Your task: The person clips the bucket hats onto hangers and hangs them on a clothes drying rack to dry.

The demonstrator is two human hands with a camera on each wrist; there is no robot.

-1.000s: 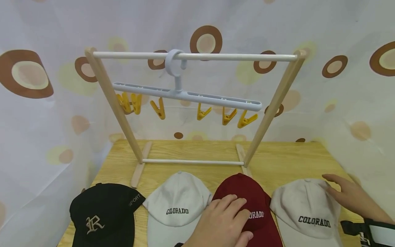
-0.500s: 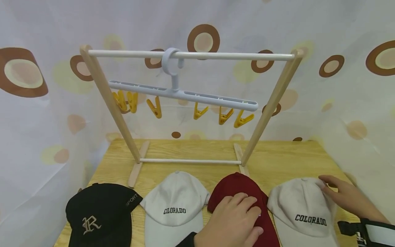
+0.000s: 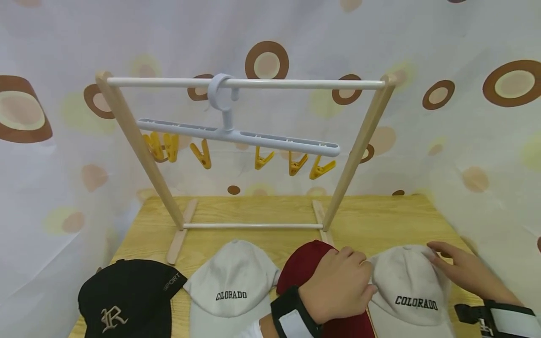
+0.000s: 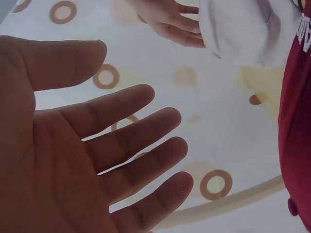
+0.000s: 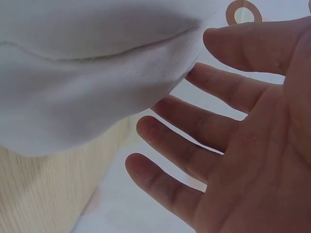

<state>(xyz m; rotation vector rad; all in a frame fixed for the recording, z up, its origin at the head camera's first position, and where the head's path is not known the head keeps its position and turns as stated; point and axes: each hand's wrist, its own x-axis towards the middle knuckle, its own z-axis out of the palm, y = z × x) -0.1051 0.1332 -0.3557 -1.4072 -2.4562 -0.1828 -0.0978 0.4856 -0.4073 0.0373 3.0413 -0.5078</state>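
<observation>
Over the dark red cap hovers my left hand, its fingers toward the beige cap on the right. In the left wrist view those fingers are spread with nothing between them. My right hand is at the right side of the beige cap, lettered COLORADO. Seen from the right wrist, its thumb and loosely straight fingers lie at the cloth edge of that cap; the upper fingertips appear to touch it. The red cap's lettering is hidden behind my left hand in the head view.
A black cap and a white cap lie to the left on the wooden table. Behind them stands a wooden rack with a white hanger on its top bar. Several yellow clips hang from the hanger.
My left hand has moved right across the red cap toward the beige cap. The right hand has stayed at the beige cap's side. The head view has shifted slightly.
</observation>
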